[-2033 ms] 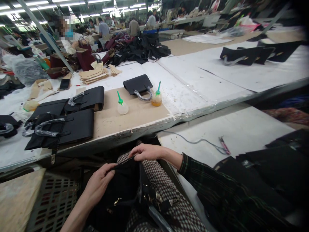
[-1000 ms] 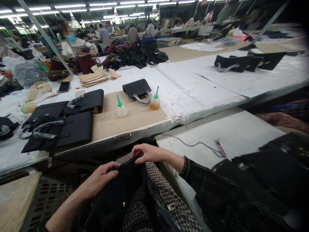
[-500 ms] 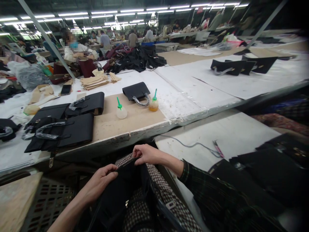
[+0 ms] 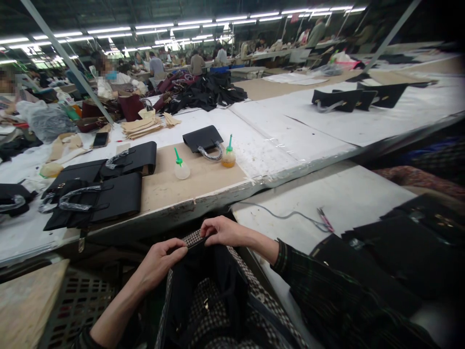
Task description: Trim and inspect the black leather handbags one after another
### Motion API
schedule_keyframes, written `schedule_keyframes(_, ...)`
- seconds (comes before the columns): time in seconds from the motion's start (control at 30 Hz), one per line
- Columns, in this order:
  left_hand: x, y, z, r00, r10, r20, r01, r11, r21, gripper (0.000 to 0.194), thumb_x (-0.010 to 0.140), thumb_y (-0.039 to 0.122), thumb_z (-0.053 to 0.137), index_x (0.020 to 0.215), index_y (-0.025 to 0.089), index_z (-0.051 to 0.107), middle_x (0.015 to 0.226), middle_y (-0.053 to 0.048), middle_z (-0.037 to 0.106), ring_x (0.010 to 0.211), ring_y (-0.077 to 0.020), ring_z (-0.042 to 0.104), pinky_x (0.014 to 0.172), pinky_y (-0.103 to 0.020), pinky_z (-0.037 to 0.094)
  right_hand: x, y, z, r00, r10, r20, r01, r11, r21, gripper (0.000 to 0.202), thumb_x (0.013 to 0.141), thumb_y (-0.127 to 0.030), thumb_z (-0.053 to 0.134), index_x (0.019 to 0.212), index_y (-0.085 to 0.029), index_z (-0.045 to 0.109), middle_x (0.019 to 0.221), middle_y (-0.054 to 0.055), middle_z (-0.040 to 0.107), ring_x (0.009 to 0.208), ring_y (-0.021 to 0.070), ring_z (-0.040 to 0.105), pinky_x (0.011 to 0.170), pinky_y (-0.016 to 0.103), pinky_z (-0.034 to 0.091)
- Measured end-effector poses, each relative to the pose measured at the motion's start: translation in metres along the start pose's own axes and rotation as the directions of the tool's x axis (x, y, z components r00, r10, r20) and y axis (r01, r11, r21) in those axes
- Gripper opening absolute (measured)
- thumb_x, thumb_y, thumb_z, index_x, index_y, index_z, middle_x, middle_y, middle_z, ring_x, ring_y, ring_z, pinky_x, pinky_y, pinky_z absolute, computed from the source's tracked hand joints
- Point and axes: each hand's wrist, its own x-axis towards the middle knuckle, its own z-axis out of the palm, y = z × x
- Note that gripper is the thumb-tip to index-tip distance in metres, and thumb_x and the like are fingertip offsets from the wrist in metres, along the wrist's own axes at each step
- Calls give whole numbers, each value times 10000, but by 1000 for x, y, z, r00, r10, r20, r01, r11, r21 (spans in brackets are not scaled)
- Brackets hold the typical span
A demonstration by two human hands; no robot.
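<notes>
A black-lined bag (image 4: 236,281) with a black-and-white checked outer side lies in front of me, its mouth open toward me. My left hand (image 4: 163,259) pinches its top edge between thumb and fingers. A little to the right, my right hand (image 4: 222,232) grips the same edge, thumb below and fingers curled. A short stretch of the rim shows between the two hands. Down inside the bag a small metal fitting (image 4: 206,304) catches the light on checked cloth. Its lower part runs out of the picture.
Beyond stands a long worktable (image 4: 254,140) with black handbags (image 4: 119,198), two squeeze bottles (image 4: 181,168), and beige pieces (image 4: 141,127). Snips (image 4: 325,220) and a grey cord lie on the right-hand table. Dark panels (image 4: 410,257) are stacked there. A plastic crate (image 4: 78,300) stands at lower left.
My left hand has slid up and right along the edge, closer to my right hand. The bag's mouth has spread wider, showing more black lining. My right hand keeps its hold.
</notes>
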Motion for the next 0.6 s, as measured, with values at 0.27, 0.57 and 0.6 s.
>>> schedule_keyframes(0.27,-1,13,-10,1000,-7,22,1,960,279,231,806,343,576,749,172,721,581,34,518,552,-128,424,530,-241,257,-4,-12,8,995,-98,-16,95,989,-110,235,718,-158,750,943,-198,694,877,-6,717,830,163,658,746,241,485)
schedule_keyframes(0.57,1,3,0,999,13,-38,-5,979,204,270,841,395,580,975,202,712,840,-23,709,790,-213,610,697,-266,396,3,-2,10,999,-17,-49,11,992,-123,191,722,-220,753,907,-197,715,800,-13,709,756,158,637,687,238,465)
schedule_keyframes(0.6,1,0,0,1000,2,25,-4,995,95,323,826,408,618,1059,195,686,940,-39,723,873,-231,628,751,-276,426,5,0,10,999,-1,-38,-3,994,-107,193,724,-229,753,909,-195,714,800,-12,708,758,160,636,677,237,462)
